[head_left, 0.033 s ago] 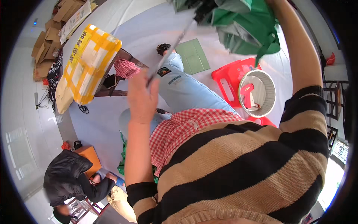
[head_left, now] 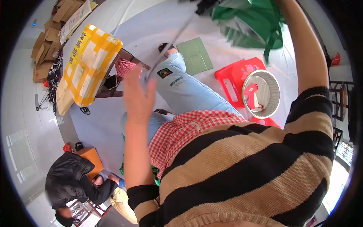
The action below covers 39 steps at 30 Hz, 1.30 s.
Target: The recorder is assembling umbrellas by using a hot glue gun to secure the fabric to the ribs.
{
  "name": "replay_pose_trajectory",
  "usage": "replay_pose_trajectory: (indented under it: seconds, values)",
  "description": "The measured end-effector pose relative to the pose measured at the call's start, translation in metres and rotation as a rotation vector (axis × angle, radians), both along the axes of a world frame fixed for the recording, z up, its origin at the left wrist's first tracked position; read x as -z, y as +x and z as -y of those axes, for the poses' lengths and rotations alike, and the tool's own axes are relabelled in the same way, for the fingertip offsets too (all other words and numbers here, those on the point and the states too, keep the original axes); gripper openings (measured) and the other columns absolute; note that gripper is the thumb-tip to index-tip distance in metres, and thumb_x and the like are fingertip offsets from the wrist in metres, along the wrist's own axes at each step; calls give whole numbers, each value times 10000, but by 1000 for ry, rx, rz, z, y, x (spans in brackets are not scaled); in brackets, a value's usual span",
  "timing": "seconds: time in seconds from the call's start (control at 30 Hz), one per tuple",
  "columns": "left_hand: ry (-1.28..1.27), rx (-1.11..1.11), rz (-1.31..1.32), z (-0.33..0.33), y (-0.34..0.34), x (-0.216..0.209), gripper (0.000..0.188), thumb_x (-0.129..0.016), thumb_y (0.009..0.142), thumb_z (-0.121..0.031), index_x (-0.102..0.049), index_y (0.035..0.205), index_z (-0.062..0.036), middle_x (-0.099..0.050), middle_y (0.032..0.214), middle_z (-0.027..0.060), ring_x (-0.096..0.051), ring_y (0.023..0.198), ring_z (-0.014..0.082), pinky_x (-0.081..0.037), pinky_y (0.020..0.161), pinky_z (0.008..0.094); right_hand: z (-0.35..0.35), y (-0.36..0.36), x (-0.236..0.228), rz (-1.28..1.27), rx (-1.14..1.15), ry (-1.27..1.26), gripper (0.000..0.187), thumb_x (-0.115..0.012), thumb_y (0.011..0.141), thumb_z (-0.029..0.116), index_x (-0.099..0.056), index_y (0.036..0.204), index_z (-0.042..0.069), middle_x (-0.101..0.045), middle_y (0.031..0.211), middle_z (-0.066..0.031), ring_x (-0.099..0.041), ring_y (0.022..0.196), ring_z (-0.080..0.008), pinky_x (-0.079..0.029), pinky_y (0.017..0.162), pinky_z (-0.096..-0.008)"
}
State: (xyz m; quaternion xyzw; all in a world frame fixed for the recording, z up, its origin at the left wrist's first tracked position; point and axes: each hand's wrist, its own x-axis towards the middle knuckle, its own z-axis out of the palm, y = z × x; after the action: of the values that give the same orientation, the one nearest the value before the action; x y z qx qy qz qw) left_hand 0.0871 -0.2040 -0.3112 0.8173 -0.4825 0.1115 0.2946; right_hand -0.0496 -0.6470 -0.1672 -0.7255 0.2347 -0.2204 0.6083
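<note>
A green umbrella (head_left: 251, 24) with a silvery inner side reaches from the top edge down toward my left hand (head_left: 138, 96), blurred by motion. Its thin metal shaft (head_left: 172, 44) slants down to the left and ends in the crook between my left thumb and fingers, which close around it. A black fitting (head_left: 205, 6) sits on the shaft near the canopy. My right forearm (head_left: 308, 53) stretches up beside the canopy; the hand itself lies beyond the top edge. A green strap (head_left: 267, 55) dangles from the cloth.
Left stands a foam box (head_left: 89, 64) wrapped in yellow tape, beside a checked cloth (head_left: 123, 67) and a phone (head_left: 110, 82). Right are a red plastic stool (head_left: 230, 77) and a pale bin (head_left: 278, 92). Another person (head_left: 70, 178) sits lower left. A green mat (head_left: 194, 55) lies ahead.
My left hand has shifted slightly left, with the shaft's lower end. The green canopy has moved a little upward. My right forearm has barely moved.
</note>
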Motion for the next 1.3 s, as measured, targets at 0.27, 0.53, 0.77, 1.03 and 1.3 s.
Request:
replay_pose_trajectory:
  seconds: [0.27, 0.53, 0.77, 1.03, 1.3]
  values:
    - [488, -329, -16, -117, 22, 39, 447, -667, 877, -183, -542, 1259, 12, -509, 1289, 252, -478, 1206, 429, -385, 1025, 494, 55, 50, 129, -376, 232, -1062, 348, -716, 785, 217, -674, 1092, 59, -678, 964, -231, -657, 924, -381, -521, 795, -455]
    - [353, -691, -189, -152, -18, 89, 499, -656, 881, -239, -541, 1318, -28, -497, 1368, 260, -465, 1264, 429, -370, 1061, 501, -91, 46, 486, -764, -265, -818, 453, -528, 854, 48, -563, 1297, 135, -599, 1167, -237, -577, 1105, -420, -493, 930, -491]
    - [285, -785, -138, -153, -20, 89, 487, -694, 816, -299, -588, 1240, -84, -558, 1282, 217, -537, 1161, 403, -432, 978, 491, -40, 59, 515, -835, -213, -707, 418, -622, 848, 266, -655, 1226, 93, -668, 1219, -161, -644, 1099, -340, -499, 931, -431]
    - [216, -876, -125, -153, -31, 98, 475, -687, 825, -352, -599, 1229, -118, -553, 1298, 178, -510, 1204, 380, -423, 962, 519, 229, 30, 235, -23, 347, 466, 667, -601, 923, 333, -413, 1440, -44, -413, 1497, -188, -391, 1369, -342, -278, 1173, -482]
    - [58, -937, -169, -154, -35, 106, 503, -694, 802, -361, -606, 1228, -108, -549, 1301, 168, -504, 1213, 375, -414, 975, 508, 10, 87, 204, -142, -236, 427, 687, -536, 984, 260, -187, 1541, 59, -227, 1571, -202, -237, 1428, -419, -223, 1184, -489]
